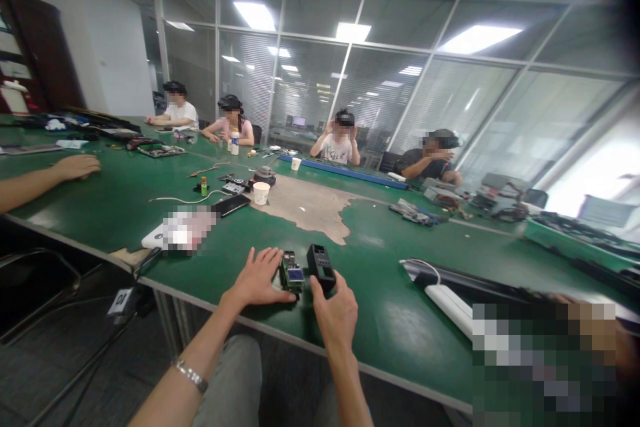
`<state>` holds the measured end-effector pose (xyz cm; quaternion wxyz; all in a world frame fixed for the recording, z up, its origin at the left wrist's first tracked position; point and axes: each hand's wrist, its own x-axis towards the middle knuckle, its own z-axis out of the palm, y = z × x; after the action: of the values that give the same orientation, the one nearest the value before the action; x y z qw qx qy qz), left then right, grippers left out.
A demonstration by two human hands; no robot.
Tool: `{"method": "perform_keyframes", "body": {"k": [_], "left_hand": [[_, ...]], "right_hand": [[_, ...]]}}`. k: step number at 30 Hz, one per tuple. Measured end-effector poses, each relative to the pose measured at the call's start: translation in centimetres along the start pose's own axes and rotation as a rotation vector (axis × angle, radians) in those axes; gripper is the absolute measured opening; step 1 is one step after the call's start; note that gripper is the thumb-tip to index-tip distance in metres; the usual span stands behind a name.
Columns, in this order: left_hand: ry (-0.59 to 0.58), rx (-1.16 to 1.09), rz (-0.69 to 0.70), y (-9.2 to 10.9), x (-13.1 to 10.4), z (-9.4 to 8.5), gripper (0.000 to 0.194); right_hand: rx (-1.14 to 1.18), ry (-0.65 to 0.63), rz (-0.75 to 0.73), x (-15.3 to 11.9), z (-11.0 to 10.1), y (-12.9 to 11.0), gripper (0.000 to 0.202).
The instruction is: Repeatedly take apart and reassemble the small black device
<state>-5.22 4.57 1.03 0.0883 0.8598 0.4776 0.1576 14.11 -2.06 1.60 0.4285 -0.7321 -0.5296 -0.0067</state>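
Note:
My left hand lies flat on the green table with fingers spread, its fingertips touching a small green circuit board with a blue screen. Just to the right, my right hand grips a black rectangular casing and holds it upright beside the board. A metal bracelet circles my left wrist.
A white power strip with cable lies to the right. A paper cup, a black phone and small parts sit farther back. Several people sit around the long table; another person's hand rests at the left edge.

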Motion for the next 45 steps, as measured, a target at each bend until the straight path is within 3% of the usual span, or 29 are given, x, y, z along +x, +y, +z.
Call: {"method": "perform_keyframes", "body": {"k": [5,10,16,21,27,31,45], "left_hand": [[0.006,0.007,0.000,0.0,0.0,0.0,0.108],[0.005,0.011,-0.001,0.0,0.1,0.2,0.106],[-0.005,0.010,0.007,-0.1,0.1,0.2,0.109],[-0.012,0.008,0.011,-0.1,0.1,0.1,0.111],[0.005,0.006,0.013,-0.1,0.0,0.1,0.109],[0.019,0.004,0.023,-0.1,-0.1,0.1,0.109],[0.018,0.025,0.019,-0.7,0.1,0.7,0.103]], "right_hand": [[-0.086,-0.017,-0.017,0.0,0.5,2.0,0.046],[-0.120,-0.028,-0.076,-0.2,0.8,2.3,0.043],[-0.137,0.016,-0.100,-0.3,1.0,2.7,0.055],[-0.059,0.012,-0.116,-0.3,0.7,2.6,0.042],[0.140,0.005,0.035,-0.5,-0.2,0.5,0.053],[0.221,-0.001,0.019,-0.8,-0.2,-1.7,0.052],[0.006,-0.020,-0.092,-1.7,1.2,-5.0,0.047]]}}
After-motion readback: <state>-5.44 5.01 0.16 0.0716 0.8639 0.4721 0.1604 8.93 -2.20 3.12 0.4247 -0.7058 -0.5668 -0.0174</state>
